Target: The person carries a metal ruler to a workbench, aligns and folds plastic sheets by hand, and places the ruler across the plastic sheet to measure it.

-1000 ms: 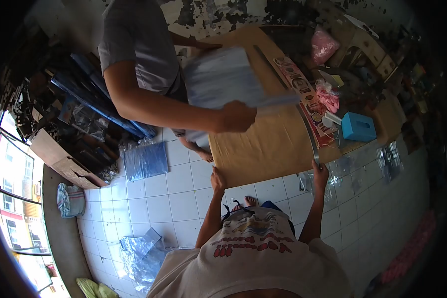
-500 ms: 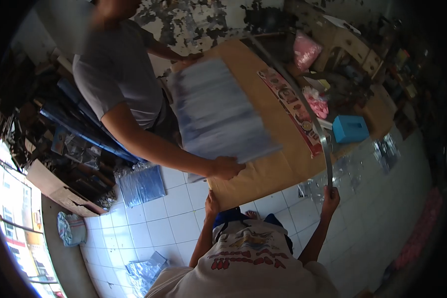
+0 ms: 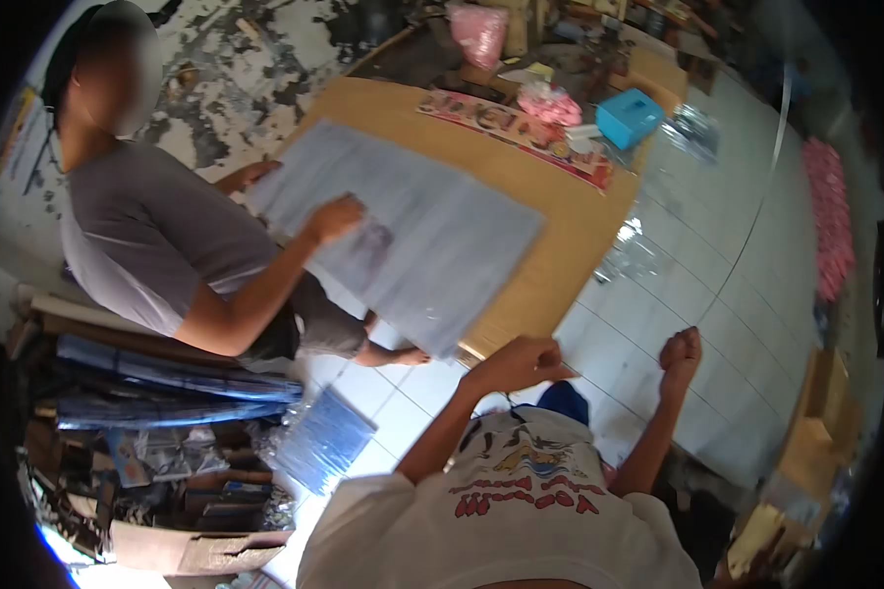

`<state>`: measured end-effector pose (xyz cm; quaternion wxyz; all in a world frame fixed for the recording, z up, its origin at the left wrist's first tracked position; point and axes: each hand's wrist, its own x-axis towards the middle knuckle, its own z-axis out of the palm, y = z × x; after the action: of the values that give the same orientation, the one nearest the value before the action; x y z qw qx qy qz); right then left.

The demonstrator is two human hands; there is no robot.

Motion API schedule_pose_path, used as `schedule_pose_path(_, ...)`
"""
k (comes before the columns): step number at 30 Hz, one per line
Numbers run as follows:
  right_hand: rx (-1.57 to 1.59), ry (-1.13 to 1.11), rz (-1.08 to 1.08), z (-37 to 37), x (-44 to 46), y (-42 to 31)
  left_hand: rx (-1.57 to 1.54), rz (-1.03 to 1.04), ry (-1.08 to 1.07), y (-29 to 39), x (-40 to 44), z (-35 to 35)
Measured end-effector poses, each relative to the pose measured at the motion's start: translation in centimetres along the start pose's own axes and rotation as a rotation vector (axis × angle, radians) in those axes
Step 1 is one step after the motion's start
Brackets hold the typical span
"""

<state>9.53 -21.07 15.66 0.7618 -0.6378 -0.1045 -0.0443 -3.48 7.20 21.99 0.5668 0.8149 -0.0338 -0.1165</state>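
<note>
My right hand (image 3: pixel 680 351) is closed around the lower end of a long thin strip (image 3: pixel 753 221), which rises up and to the right over the floor. Close to the near corner of the brown-covered table (image 3: pixel 584 260), my left hand (image 3: pixel 521 364) is closed with bent fingers; whatever it may hold is too small to tell. A stack of bluish plastic sheets (image 3: pixel 413 231) lies across the table's left part. The co-worker's one hand (image 3: pixel 339 216) is over the sheets, and the other (image 3: pixel 255 175) is at their far left edge.
A printed red strip (image 3: pixel 521 133), pink bundle (image 3: pixel 550 103) and blue box (image 3: pixel 627 118) lie along the table's far side. Clear plastic (image 3: pixel 634 253) is on the tiled floor. Blue rolls (image 3: pixel 177 388) and a cardboard box (image 3: pixel 192 550) are at lower left.
The view has turned right. My right hand has swung the strip away from the table, and my left hand has left the table edge. The co-worker's near hand has moved back over the sheets, now settled flat.
</note>
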Motion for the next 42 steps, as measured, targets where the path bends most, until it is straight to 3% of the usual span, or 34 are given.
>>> schedule_pose_path(1, -0.017, 0.017, -0.038, 1.3, -2.2, -1.3, -0.057, 0.051, -0.135, 0.1, 1.5, 0.5)
schedule_pose_path(3, 0.105, -0.073, -0.029, 2.2, -5.7, -3.4, 0.053, 0.250, -0.195, 5.6, 2.2, 0.6)
schedule_pose_path(4, 0.078, 0.048, -0.009, 2.0, -7.2, -3.7, 0.147, 0.551, -0.146, 6.7, 3.0, 2.3)
schedule_pose_path(8, -0.303, 0.414, -0.011, 1.8, -14.8, -6.4, -0.072, 0.766, -0.392, 13.8, 3.1, 9.0)
schedule_pose_path(9, -0.208, 0.559, -0.043, 2.1, -16.6, -6.8, -0.100, 0.802, -0.458, 15.3, 2.4, 11.0)
schedule_pose_path(11, -0.097, 0.579, -0.140, 3.0, -19.9, -10.3, -0.183, 0.837, -0.516, 18.4, 0.5, 14.4)
schedule_pose_path(12, -0.082, 0.546, -0.238, 1.0, -22.2, -8.8, -0.227, 0.831, -0.545, 19.2, -0.9, 16.2)
schedule_pose_path(15, -0.107, 0.855, -0.232, 0.2, -27.8, -11.7, -0.274, 0.794, -0.673, 21.4, -3.6, 20.9)
schedule_pose_path(19, -0.317, 0.911, -0.144, -1.4, -35.3, -13.2, -0.443, 0.777, -0.765, 24.2, -7.6, 24.2)
schedule_pose_path(21, -0.573, 0.910, -0.095, -2.4, -39.9, -12.5, -0.612, 0.759, -0.853, 25.4, -9.4, 25.4)
schedule_pose_path(22, -0.668, 0.942, 0.079, -1.5, -42.2, -13.6, -0.705, 0.785, -0.853, 26.3, -11.2, 25.2)
schedule_pose_path(25, -0.877, 0.997, -0.021, -0.2, -50.5, -13.3, -0.810, 0.713, -0.877, 27.5, -15.8, 23.3)
schedule_pose_path(26, -0.946, 0.994, 0.198, 0.6, -54.0, -14.1, -0.781, 0.808, -0.783, 27.8, -17.6, 22.5)
schedule_pose_path(28, -0.950, 1.083, 0.296, 1.7, -62.1, -13.4, -0.767, 0.908, -0.531, 27.9, -21.5, 20.5)
schedule_pose_path(29, -0.948, 1.106, 0.355, 2.8, -66.3, -13.2, -0.870, 0.779, -0.338, 28.1, -24.6, 20.2)
schedule_pose_path(31, -0.996, 1.180, 0.471, 5.2, -74.6, -13.9, -1.020, 0.776, -0.282, 27.7, -28.5, 19.7)
schedule_pose_path(33, -0.937, 1.276, 0.605, 8.3, -80.0, -15.3, -1.194, 0.738, -0.465, 27.1, -30.9, 21.0)
schedule_pose_path(34, -0.960, 1.299, 0.570, 9.3, -81.9, -16.3, -1.290, 0.716, -0.546, 27.0, -32.7, 21.8)
schedule_pose_path(37, -0.968, 1.343, 0.554, 10.9, -84.1, -19.0, -1.174, 0.621, -0.589, 25.4, -40.9, 28.0)
schedule_pose_path(40, -1.024, 1.351, 0.507, 11.2, -86.1, -21.0, -1.171, 0.459, -0.979, 23.3, -45.2, 33.4)
schedule_pose_path(42, -0.921, 1.424, 0.578, 11.4, -88.9, -21.1, -1.145, 0.439, -1.006, 23.3, -46.4, 35.4)
